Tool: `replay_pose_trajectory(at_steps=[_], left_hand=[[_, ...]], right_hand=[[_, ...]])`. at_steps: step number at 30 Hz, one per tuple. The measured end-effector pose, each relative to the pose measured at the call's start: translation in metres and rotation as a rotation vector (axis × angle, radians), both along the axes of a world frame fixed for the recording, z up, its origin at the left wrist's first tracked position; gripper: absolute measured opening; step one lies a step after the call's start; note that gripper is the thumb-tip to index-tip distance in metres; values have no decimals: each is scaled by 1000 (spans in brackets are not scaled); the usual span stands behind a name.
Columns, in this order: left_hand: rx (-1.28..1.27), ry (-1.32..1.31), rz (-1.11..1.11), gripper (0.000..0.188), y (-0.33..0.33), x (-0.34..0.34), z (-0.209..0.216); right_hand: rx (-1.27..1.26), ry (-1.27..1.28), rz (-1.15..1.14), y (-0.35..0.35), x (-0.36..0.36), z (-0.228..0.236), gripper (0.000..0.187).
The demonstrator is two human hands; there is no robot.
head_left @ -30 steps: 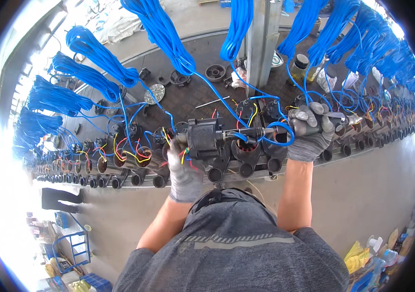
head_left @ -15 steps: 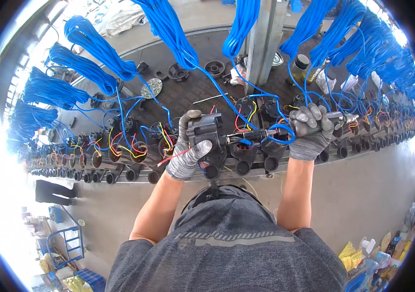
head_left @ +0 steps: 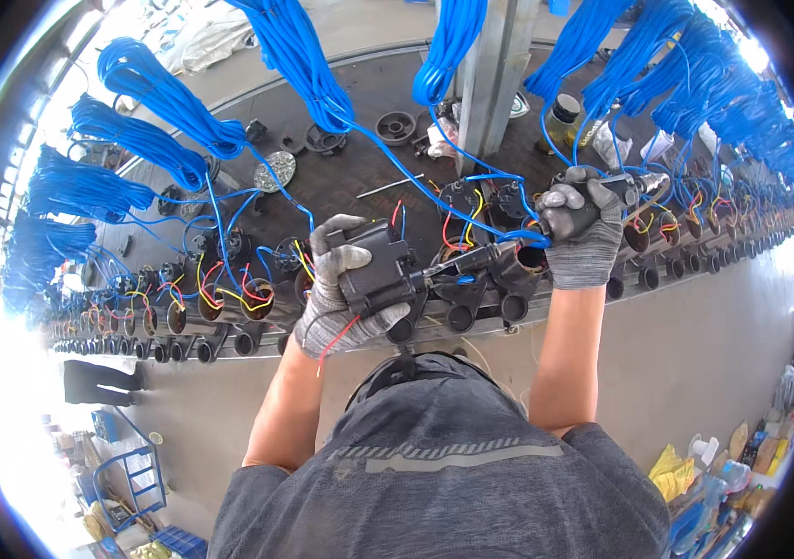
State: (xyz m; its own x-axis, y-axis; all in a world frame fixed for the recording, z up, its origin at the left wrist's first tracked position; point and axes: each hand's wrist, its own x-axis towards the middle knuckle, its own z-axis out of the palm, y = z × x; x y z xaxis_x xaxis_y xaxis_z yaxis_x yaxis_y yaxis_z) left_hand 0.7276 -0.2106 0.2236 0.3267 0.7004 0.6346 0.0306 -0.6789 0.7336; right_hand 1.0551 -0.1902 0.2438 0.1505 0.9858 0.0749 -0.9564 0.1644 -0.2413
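My gloved left hand (head_left: 334, 293) is wrapped round a black plastic junction box (head_left: 378, 265), held tilted above the near edge of the bench. A thin red wire (head_left: 334, 346) hangs from it across my glove. In my gloved right hand (head_left: 585, 231) is a dark power screwdriver (head_left: 483, 258), its grip in my closed fingers and a silver fitting at its rear. The bit points left and meets the box's right side; whether it sits in a screw is too small to tell. A blue cable passes by the tool's shaft.
Black housings (head_left: 460, 315) with round openings and coloured wires line the bench edge. Blue cable bundles (head_left: 296, 65) hang above the bench (head_left: 360, 154). A metal post (head_left: 495, 84) rises behind. Jars (head_left: 560, 119), a dish of screws (head_left: 275, 171) and a blue trolley (head_left: 136, 475) are around.
My left hand and the box have moved slightly left, and the box has turned to show a broader face. The screwdriver stays in my right hand, its bit still at the box.
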Motion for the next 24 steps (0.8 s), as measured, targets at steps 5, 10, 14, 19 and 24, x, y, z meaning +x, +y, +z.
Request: replay_pose_trajectory(at_steps=[5,10,14,19,24], left_hand=[[53,143,105,78,4,-16,2],[-420,-290,-90,87,-9,-12,3],[-313,-229,113,82,-7,-10,10],[182,434,605,71,8,-25,11],[-856,-682,124,66,54,-60,-15]], right_hand=[[130,-127,-110,-10,-20,16,20],[465,-154,-45,-15,-33,36,22],[223,-16,-113,0,-37,43,28],[337,-411,-349,-6,-61,38,23],[191,-407,-531,-11,-41,49,17]])
